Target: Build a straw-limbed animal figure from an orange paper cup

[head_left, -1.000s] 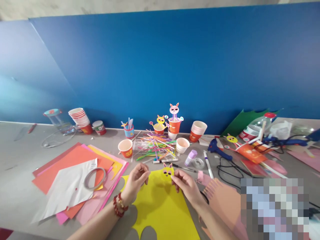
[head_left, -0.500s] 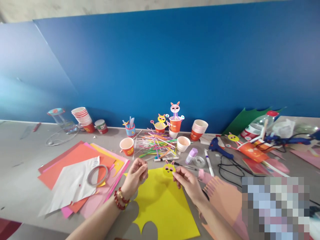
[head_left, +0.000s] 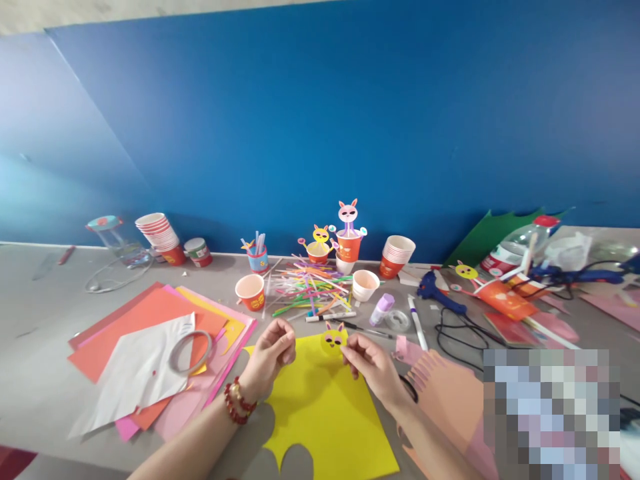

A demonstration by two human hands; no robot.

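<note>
My right hand (head_left: 369, 361) pinches a small yellow paper bunny face (head_left: 334, 337) with pink ears, holding it over the far edge of a yellow paper sheet (head_left: 325, 413). My left hand (head_left: 273, 353) is curled closed just left of it, fingertips pressed together; I cannot make out anything in them. A red bead bracelet (head_left: 237, 403) circles my left wrist. Both hands hover above the grey table (head_left: 45, 373).
A stack of orange, pink and white paper (head_left: 145, 360) with a tape roll (head_left: 190, 352) lies left. Beyond the hands are coloured straws (head_left: 310, 290), paper cups (head_left: 250, 292), cup bunny figures (head_left: 348, 240), a glue stick (head_left: 382, 308), a marker (head_left: 416, 323) and a blue glue gun (head_left: 440, 293). A blue wall stands behind.
The hands and bunny face have stayed almost in place; my left hand curled a little tighter. The view shifted slightly.
</note>
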